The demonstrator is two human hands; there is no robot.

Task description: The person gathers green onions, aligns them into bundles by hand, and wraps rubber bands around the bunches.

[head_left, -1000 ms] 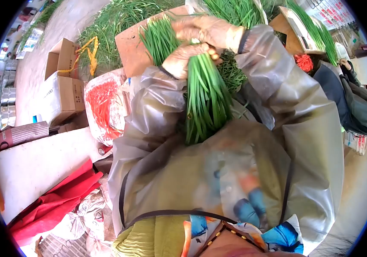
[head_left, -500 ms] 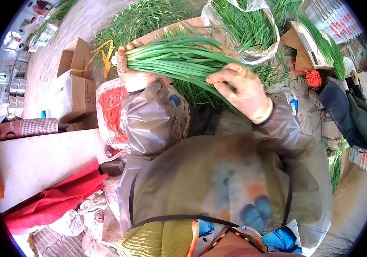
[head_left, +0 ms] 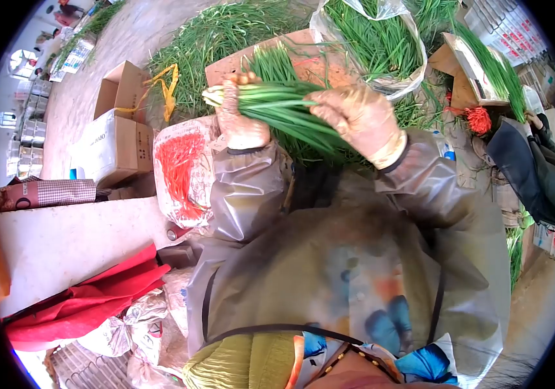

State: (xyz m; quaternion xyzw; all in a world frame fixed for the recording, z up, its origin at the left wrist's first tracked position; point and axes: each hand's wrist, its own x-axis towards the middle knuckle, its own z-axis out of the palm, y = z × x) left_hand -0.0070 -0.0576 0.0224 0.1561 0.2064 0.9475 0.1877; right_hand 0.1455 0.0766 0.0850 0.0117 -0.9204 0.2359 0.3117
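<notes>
My left hand is closed around a bunch of garlic chives near its pale stem ends, which stick out to the left. The green leaves run right and downward from that grip. My right hand, in a thin pale glove, has its fingers pinched at the leaves on the right side of the bunch. Behind the bunch, a smaller pile of chives lies on a reddish-brown board. More leaves hang beneath my hands, partly hidden by them.
A heap of loose chives lies beyond the board. At back right stands a clear plastic bag filled with chives. Red ties lie on a packet at my left, by an open carton and a white tabletop.
The bunch has come down and nearer, my left hand shifting right and lower with it. My right hand has moved slightly left, its fingers closing on the leaves. More of the board shows.
</notes>
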